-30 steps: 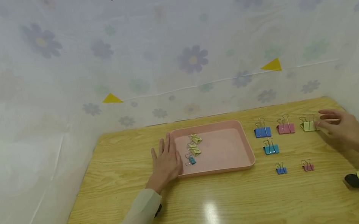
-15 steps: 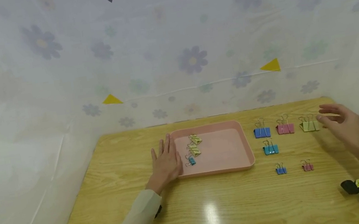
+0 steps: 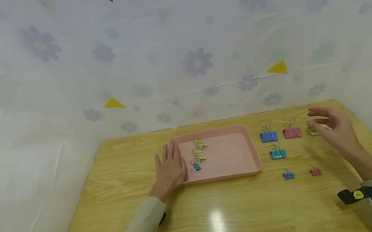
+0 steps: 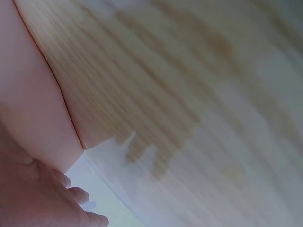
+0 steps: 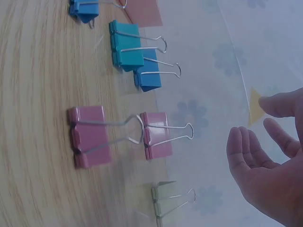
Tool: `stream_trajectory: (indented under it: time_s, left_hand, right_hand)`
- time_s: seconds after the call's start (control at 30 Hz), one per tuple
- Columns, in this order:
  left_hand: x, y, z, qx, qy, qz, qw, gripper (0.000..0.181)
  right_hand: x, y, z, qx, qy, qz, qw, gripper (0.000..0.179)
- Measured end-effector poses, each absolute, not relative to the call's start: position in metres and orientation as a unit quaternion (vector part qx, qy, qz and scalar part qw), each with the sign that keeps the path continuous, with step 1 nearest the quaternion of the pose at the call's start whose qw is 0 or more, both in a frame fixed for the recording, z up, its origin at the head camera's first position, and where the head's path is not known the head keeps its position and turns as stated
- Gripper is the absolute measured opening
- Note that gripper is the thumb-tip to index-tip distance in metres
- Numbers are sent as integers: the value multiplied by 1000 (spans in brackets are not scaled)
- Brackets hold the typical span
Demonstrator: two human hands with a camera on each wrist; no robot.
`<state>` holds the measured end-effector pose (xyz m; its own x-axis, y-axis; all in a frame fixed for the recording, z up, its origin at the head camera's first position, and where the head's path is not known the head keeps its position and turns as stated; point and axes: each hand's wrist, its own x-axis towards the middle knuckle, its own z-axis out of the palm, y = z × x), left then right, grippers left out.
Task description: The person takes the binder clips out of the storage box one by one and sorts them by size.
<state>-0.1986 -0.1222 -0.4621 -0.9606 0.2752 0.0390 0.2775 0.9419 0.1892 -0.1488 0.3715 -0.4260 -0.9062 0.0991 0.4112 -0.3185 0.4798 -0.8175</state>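
My left hand (image 3: 169, 170) lies with straight fingers against the left wall of a pink tray (image 3: 231, 155); the left wrist view shows its fingertips by the tray corner. My right hand (image 3: 336, 130) hovers over the table at the right, fingers loosely bent, holding nothing. It partly covers a light green binder clip (image 3: 312, 132) in the head view; in the right wrist view the hand is apart from that clip (image 5: 165, 201). Beside it stand a large pink binder clip (image 3: 292, 132) and a large blue binder clip (image 3: 269, 137).
Inside the tray lie two yellow-green binder clips (image 3: 200, 157) and a small teal one (image 3: 197, 166). Right of the tray stand a teal clip (image 3: 278, 154), a small blue clip (image 3: 289, 175) and a small pink clip (image 3: 316, 172). Flowered white sheeting (image 3: 198, 62) encloses the wooden table.
My right hand has left the green clip, risen and moved leftward over it. My left hand stays at the tray. The head view has shifted slightly.
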Motion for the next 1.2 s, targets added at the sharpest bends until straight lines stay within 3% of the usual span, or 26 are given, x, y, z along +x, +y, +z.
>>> stream_trajectory:
  time_s: [0.8, 1.2]
  left_hand:
    - [-201, -121, -459, -144, -985, -97, 0, 62]
    - [-201, -122, -457, -144, -983, -116, -16, 65]
  right_hand:
    - [-137, 316, -419, 116, -802, 561, 168, 42]
    - [-147, 272, -411, 169, -797, 563, 143, 41]
